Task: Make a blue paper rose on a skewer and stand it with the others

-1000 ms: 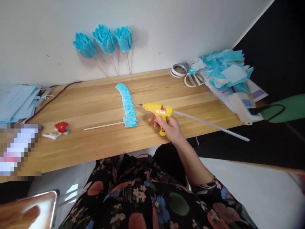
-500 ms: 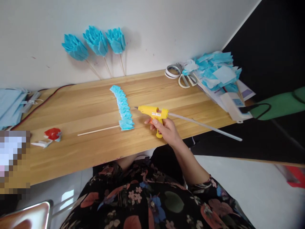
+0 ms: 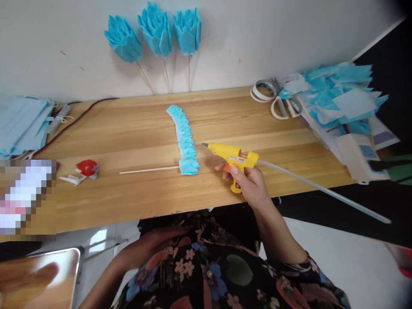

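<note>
My right hand (image 3: 252,184) is wrapped around the handle of a yellow glue gun (image 3: 230,155), holding it just above the table, with a long clear glue stick (image 3: 309,182) running out of its back. The metal nozzle points left toward a pleated strip of light blue petals (image 3: 185,135), apart from it. A thin wooden stick (image 3: 148,170) lies with its right end at the strip's near end. Below the table edge, my left hand (image 3: 169,235) lies flat in shadow against my floral clothing, its fingers stretched out and partly hard to see.
Three blue flowers on sticks (image 3: 156,32) lean on the wall. Tape (image 3: 264,91), scissors (image 3: 283,108) and blue scraps (image 3: 346,94) lie at the right, near a white power strip (image 3: 362,156). Face masks (image 3: 22,124), a cable (image 3: 69,122) and a red wrapper (image 3: 87,168) are at the left.
The view has shifted, so the table things sit further right in it. My left hand and forearm have come into sight. My right hand still holds the glue gun.
</note>
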{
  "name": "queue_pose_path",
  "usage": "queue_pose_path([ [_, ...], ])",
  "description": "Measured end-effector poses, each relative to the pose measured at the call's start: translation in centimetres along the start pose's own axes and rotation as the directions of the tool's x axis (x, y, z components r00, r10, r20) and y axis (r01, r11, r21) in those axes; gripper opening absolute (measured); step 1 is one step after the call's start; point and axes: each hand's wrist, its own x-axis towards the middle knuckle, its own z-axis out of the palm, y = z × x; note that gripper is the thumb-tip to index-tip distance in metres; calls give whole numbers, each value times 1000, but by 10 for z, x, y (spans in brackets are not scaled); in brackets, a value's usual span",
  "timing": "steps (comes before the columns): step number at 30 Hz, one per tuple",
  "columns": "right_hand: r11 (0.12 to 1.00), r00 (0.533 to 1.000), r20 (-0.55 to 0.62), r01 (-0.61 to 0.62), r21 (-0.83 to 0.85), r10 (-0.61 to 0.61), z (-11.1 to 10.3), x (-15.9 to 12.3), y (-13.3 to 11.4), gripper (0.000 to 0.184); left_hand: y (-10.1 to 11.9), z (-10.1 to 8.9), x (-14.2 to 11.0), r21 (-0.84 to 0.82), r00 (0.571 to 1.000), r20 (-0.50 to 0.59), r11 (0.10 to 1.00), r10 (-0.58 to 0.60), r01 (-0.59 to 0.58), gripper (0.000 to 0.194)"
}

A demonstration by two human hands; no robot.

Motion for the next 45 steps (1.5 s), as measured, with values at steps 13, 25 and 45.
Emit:
queue_pose_path([
  [13, 977, 994, -70, -72, 202, 88, -8, 33, -20, 44, 2, -98, -22, 299, 826, -537, 954, 171, -4, 21],
  [25, 985, 996, 25, -90, 149, 87, 10, 21, -1, 41, -12, -167, 46, 572, 896, -346, 819, 278, -33, 39],
  [45, 992, 997, -19, -79, -100, 77, 14, 15, -11, 41, -32, -167, 42, 468, 957, -260, 883, 127, 10, 24],
])
